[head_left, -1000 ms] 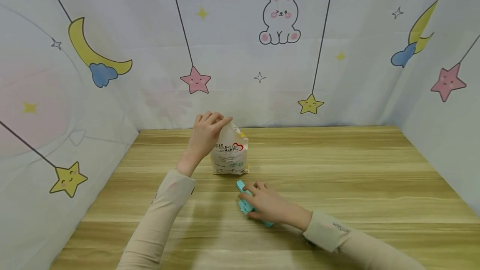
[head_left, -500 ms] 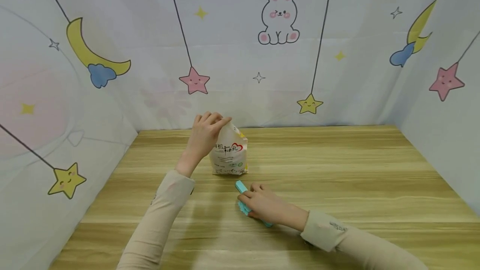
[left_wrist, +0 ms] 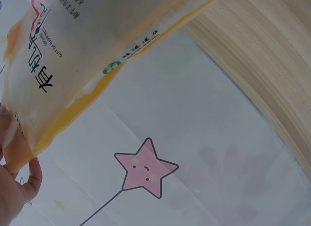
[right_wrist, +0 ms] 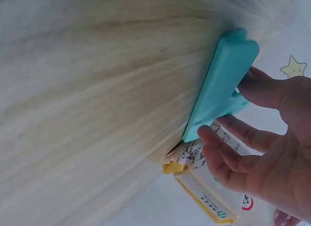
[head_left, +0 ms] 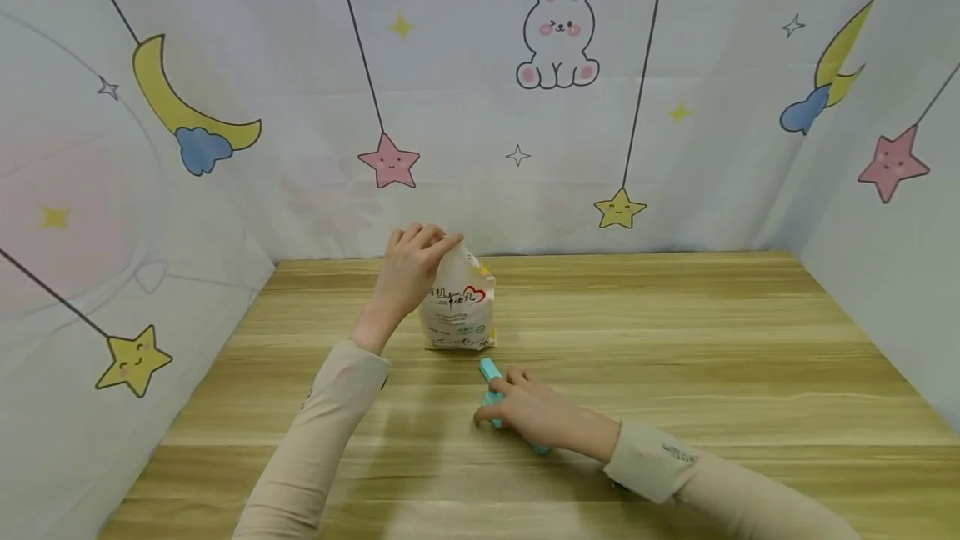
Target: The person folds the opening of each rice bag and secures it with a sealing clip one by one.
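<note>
A pale, translucent food bag (head_left: pixel 459 315) with yellow edges, dark lettering and a red heart stands upright on the table. My left hand (head_left: pixel 411 269) grips its gathered top corner; in the left wrist view, thumb and fingers pinch the corner of the bag (left_wrist: pixel 73 51). In front of the bag, a teal bag clip (head_left: pixel 490 370) lies low over the table, slanting under my right hand (head_left: pixel 536 411). Seen from the right wrist, thumb and fingertips hold the clip (right_wrist: pixel 221 85) by its middle, where a raised part shows. The palm hides part of it in the head view.
The wood-grain table (head_left: pixel 675 340) stretches to both sides of the hands. A white cloth backdrop (head_left: pixel 465 90) printed with stars, moons and a rabbit encloses the back and sides.
My right hand's fingers have shifted on the teal bag clip, with one now reaching over its near side. The clip has turned and moved slightly right. The left hand and bag stay put.
</note>
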Tool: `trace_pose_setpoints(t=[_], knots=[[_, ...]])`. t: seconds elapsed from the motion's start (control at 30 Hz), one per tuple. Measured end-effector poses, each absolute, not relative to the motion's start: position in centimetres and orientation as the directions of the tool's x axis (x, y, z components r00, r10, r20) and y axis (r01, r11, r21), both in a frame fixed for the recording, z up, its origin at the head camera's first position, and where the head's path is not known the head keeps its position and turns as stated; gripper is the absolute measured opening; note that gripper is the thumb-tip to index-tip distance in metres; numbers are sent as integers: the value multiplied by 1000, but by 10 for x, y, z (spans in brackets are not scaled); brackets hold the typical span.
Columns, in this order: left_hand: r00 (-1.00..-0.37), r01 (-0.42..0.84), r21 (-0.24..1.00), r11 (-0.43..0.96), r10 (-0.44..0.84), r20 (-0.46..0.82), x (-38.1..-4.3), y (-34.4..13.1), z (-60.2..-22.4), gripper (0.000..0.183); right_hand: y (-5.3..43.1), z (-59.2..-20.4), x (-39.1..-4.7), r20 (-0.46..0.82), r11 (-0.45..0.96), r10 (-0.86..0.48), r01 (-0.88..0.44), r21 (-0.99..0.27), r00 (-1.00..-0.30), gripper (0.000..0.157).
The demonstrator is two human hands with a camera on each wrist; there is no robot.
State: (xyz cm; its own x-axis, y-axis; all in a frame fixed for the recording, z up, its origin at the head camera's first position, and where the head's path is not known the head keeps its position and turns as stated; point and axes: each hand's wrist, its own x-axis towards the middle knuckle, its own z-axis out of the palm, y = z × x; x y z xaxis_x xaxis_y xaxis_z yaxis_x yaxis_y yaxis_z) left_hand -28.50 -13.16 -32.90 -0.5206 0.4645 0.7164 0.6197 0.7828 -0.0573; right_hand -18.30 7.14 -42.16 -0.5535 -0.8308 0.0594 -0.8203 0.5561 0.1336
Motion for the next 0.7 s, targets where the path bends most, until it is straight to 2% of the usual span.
trace_pose_setpoints(t=[0.3, 0.57, 0.7], knots=[[-513, 619, -62, 783, 463, 723, -285, -132, -329, 30, 73, -419, -180, 12, 563, -825, -822, 86, -565, 25], [-511, 625, -60, 778, 465, 723, -287, -132, -329, 29, 77, -417, -180, -8, 510, -860, -859, 44, -510, 12], [-515, 625, -57, 778, 467, 719, -287, -132, -329, 29, 78, -418, -180, 18, 485, -874, -873, 58, -485, 14]])
